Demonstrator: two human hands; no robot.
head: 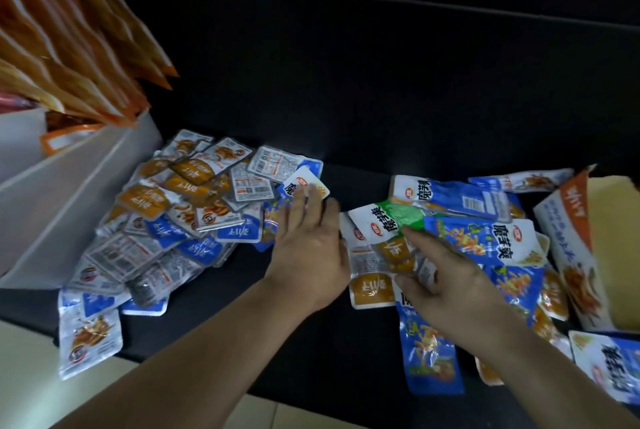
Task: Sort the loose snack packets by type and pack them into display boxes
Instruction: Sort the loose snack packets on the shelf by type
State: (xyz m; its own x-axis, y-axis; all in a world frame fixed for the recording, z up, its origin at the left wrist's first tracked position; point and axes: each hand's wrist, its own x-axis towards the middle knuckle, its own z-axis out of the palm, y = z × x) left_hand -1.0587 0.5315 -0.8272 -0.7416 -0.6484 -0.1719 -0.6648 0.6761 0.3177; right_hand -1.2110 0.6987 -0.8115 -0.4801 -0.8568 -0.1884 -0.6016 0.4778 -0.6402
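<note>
**Two hands in the loose packets, separating types**

Nearest, the left hand [308, 248] lies flat, fingers straight and pressed together, on blue packets [273, 224] at the near edge of the left pile [180, 207]. The right hand [450, 283] is spread over the mixed heap, its index finger reaching a green packet [405, 217] just past the fingertips. Its thumb is beside a mustard packet [372, 291], and whether it pinches that one cannot be told. The packets look slick and overlapped, so it seems best to pin the neighbours with the flat hand, slide out one type at a time and square a small stack before lifting. Further out from the left hand is the white display box [69, 193] holding orange packets [69, 47]. Beyond the right hand lies an opened box [568, 248].
</note>
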